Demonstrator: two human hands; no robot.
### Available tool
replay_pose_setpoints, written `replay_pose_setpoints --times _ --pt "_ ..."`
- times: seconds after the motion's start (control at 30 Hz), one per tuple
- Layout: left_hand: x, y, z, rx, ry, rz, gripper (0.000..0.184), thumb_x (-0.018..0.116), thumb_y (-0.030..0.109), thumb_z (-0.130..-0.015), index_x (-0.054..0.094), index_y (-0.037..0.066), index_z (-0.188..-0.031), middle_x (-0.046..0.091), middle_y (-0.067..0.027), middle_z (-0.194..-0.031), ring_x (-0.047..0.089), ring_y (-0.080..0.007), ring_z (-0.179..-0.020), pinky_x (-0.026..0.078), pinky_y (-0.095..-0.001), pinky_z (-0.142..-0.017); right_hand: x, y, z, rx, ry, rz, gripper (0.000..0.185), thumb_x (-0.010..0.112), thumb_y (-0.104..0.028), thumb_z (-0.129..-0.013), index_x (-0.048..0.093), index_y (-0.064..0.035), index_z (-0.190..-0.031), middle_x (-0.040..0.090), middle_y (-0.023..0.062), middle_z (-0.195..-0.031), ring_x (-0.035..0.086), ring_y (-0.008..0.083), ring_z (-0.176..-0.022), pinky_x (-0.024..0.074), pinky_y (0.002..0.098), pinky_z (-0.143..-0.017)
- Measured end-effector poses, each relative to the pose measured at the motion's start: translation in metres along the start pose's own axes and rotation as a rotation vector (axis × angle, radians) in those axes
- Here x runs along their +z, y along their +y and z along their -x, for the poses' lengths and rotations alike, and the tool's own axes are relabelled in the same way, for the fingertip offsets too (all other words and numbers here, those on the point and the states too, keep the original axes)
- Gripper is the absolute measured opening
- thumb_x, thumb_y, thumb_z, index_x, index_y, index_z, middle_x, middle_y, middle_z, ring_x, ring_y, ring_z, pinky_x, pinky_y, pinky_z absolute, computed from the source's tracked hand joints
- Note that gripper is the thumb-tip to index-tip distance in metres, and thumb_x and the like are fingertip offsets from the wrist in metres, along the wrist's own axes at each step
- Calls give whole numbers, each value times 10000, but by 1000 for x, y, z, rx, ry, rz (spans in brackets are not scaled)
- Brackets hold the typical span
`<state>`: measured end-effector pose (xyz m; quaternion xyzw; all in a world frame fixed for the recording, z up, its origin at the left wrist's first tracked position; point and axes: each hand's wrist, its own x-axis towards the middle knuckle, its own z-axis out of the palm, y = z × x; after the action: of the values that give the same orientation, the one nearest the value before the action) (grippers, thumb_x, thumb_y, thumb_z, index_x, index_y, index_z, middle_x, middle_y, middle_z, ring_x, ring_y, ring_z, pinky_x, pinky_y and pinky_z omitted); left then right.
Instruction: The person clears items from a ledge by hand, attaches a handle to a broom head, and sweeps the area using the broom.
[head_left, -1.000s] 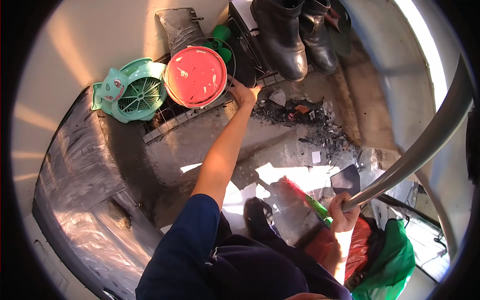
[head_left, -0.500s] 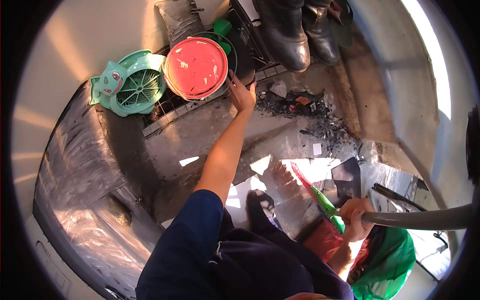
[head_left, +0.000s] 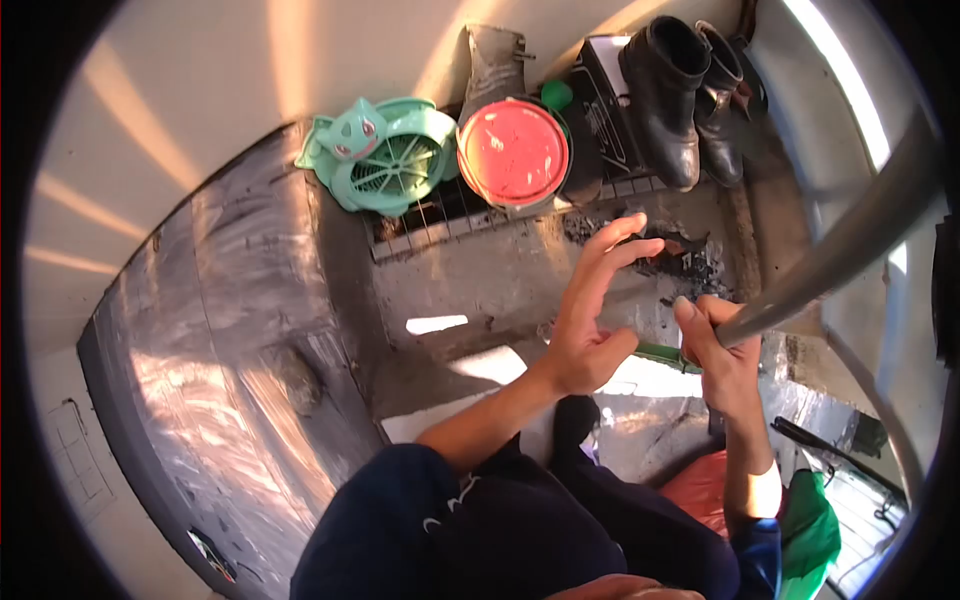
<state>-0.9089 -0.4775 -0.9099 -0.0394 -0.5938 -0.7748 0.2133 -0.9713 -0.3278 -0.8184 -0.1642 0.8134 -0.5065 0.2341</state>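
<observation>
My left hand (head_left: 597, 320) is in mid-air with its fingers apart, near the green base of the broom (head_left: 668, 353). My right hand (head_left: 725, 360) is wrapped round the broom's grey handle (head_left: 830, 245), close to that base. The broom's bristles are hidden behind my left hand. Beyond the hands, dark debris (head_left: 700, 265) lies on the floor. A bucket with a red lid (head_left: 513, 152) stands on a wire rack (head_left: 440, 235), beside a green creature-shaped basket (head_left: 385, 155).
Black boots (head_left: 665, 100) stand on the rack by a black box (head_left: 605, 95). A large wrapped panel (head_left: 220, 350) lies at the left. Red (head_left: 700, 490) and green (head_left: 812, 530) bags are at the lower right, near my legs.
My left hand has left the bucket's side and come back toward my right hand. My right hand has risen with the broom, whose handle now slants upward. The view has shifted left.
</observation>
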Motion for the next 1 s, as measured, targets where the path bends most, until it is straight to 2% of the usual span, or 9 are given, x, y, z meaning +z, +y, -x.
replay_pose_setpoints --times 0.07,0.3,0.37,0.43,0.5,0.57,0.7,0.87,1.0 --pt "-30 36 -11 0 86 262 909 603 39 -630 312 24 -1491 279 -167 -1556 256 -294 -1466 185 -476 -1178 20 -4 -24 -23 -105 31 478 652 -121 -944 349 -69 -578 334 -67 -553 293 33 -547 227 281 -466" --pt "-74 100 -47 198 155 192 760 613 166 -828 268 -3 -1484 427 -184 -1450 418 -299 -1370 379 -458 -1093 83 -12 -68 -131 -245 237 400 646 -288 -934 589 54 -734 420 20 -545 384 85 -548 346 336 -495" --pt "-82 123 -47 117 319 320 464 571 185 -907 443 31 -1324 570 -139 -1191 578 -248 -1123 463 -402 -965 100 -19 -67 -145 -310 294 354 660 -289 -912 627 46 -801 496 85 -544 453 145 -505 382 357 -512" --pt "-120 122 -36 101 329 643 142 521 239 -984 521 101 -1015 529 -19 -813 542 -131 -731 468 -308 -720 113 -31 -56 -210 -448 304 312 675 -294 -885 641 17 -886 583 118 -659 543 209 -574 425 380 -561" --pt "-116 149 -16 111 612 523 287 499 291 -1024 453 134 -787 368 50 -599 353 -68 -522 367 -253 -536 118 -21 -47 -396 -460 443 307 689 -301 -858 643 -21 -974 633 140 -789 608 268 -673 459 408 -623" --pt "-135 168 18 198 565 536 381 435 320 -1047 373 166 -704 318 61 -543 297 -59 -450 316 -246 -481 126 23 -36 -690 -330 729 347 702 -311 -830 631 -68 -1066 645 152 -932 648 322 -802 484 440 -697" --pt "-120 192 78 328 495 424 415 340 298 -1057 349 173 -661 346 35 -534 309 -71 -437 332 -258 -499 135 57 -4 -496 -194 718 415 739 -254 -769 602 -104 -1131 615 146 -1016 639 360 -903 492 472 -803" --pt "-83 170 129 98 507 30 381 477 304 -1003 398 157 -659 438 -3 -569 464 -112 -569 377 -321 -656 147 104 -29 -447 -355 917 404 660 -126 -780 620 -100 -1182 660 169 -996 643 369 -982 461 540 -926" --pt "-102 200 154 260 302 -51 369 614 302 -927 411 154 -659 461 7 -614 488 -111 -654 351 -317 -691 139 153 -65 -506 -563 777 378 623 -57 -773 661 -88 -1148 689 171 -955 652 362 -992 394 559 -1043"
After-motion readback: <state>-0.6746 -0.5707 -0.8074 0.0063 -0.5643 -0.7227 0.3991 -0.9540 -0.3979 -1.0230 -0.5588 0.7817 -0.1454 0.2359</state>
